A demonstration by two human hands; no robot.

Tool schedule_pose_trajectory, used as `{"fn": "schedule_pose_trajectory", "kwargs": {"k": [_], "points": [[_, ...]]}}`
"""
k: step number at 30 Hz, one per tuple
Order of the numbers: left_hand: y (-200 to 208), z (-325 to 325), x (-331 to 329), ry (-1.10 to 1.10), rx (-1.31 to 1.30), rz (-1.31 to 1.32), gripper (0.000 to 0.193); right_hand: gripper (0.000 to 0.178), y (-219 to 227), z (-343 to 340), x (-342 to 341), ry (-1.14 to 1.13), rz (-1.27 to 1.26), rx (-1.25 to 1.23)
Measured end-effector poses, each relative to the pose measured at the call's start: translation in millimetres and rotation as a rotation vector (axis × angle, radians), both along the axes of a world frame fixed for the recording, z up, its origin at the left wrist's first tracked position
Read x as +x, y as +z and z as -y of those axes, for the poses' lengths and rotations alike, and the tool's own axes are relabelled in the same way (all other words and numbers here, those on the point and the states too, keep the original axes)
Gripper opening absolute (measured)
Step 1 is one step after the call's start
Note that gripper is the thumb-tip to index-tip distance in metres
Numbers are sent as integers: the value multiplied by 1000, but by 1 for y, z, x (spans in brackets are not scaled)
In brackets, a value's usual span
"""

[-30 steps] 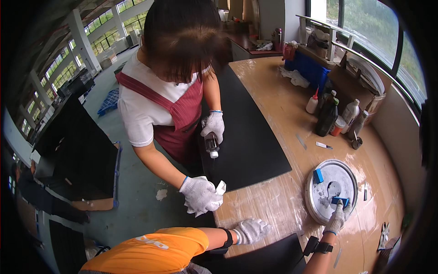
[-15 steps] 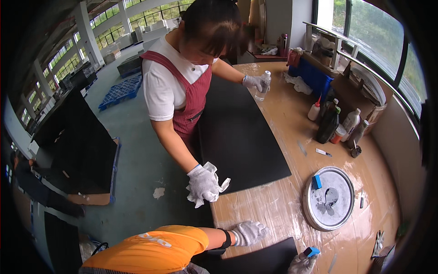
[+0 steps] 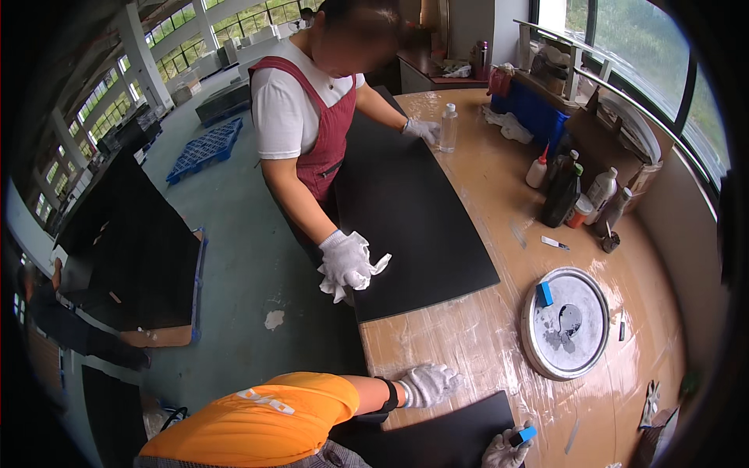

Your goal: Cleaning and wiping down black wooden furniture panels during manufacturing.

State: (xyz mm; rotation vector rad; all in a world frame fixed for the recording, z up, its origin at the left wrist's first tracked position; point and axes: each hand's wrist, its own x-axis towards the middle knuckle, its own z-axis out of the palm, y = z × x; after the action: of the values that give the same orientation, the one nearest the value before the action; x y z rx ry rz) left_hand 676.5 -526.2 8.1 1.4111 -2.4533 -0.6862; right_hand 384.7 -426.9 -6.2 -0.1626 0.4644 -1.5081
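Note:
My left hand (image 3: 431, 384), in a pale knitted glove, rests on the film-covered table just beyond the far edge of a black panel (image 3: 437, 437). Its fingers are stretched out and hold nothing. At the bottom, my right hand (image 3: 503, 452), gloved too, grips a small blue block (image 3: 523, 436) by the panel's right edge. A round grey metal lid (image 3: 536, 347) lies farther right, with a dark wet patch in it and another blue block (image 3: 544, 294) on its surface.
Across the table, a co-worker's gloved hand (image 3: 346, 261) holds a white cloth (image 3: 380, 265) over a large black panel (image 3: 413, 218). Their other hand (image 3: 422, 131) is beside a clear bottle (image 3: 448, 127). Several bottles (image 3: 563, 195) and a blue bin (image 3: 530, 109) stand at right.
My right hand has shifted slightly left with the blue block. The co-worker's far hand has come away from around the clear bottle. My left hand stays in about the same place.

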Motion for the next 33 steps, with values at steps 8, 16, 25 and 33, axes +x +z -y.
{"fn": "schedule_pose_trajectory", "kwargs": {"k": [8, 16, 25, 33], "points": [[3, -1, 3, -24, 18, 16, 33, 64, -8, 0, -6, 15, 31, 52], [6, 0, 2, -26, -24, 19, 30, 67, -4, 1, -2, -19, 43, 88], [3, 2, 2, -55, 39, 38, 32, 59, -13, 0, -7, -43, 35, 128], [4, 2, 3, -37, 72, -15, 30, 49, -24, 0, -13, -32, 13, 62]]}}
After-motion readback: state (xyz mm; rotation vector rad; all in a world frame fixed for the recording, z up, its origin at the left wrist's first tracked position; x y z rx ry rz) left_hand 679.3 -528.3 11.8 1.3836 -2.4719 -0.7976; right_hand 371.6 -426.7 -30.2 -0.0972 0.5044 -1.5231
